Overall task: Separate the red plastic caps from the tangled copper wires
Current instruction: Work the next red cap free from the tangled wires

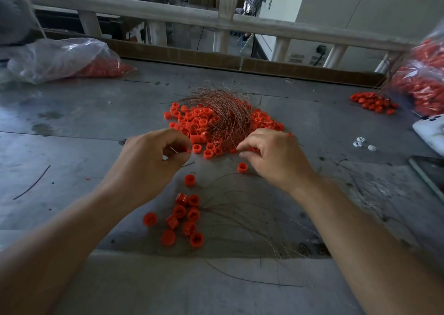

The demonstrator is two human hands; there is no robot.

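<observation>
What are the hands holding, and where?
Left hand pinches a red cap by its side; right hand, at the pile edge, cannot be told.

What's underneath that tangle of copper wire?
Red caps show through and around the copper wire tangle; any buried under the densest strands cannot be seen.

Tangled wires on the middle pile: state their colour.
The tangled wires are reddish copper-brown, shown in the head view.

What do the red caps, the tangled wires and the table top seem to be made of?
Red caps: likely plastic; uniform bright colour, moulded shape.
Tangled wires: probably copper; thin reddish shiny strands.
Table top: perhaps sheet metal; dull grey, stained, seamed.
</observation>
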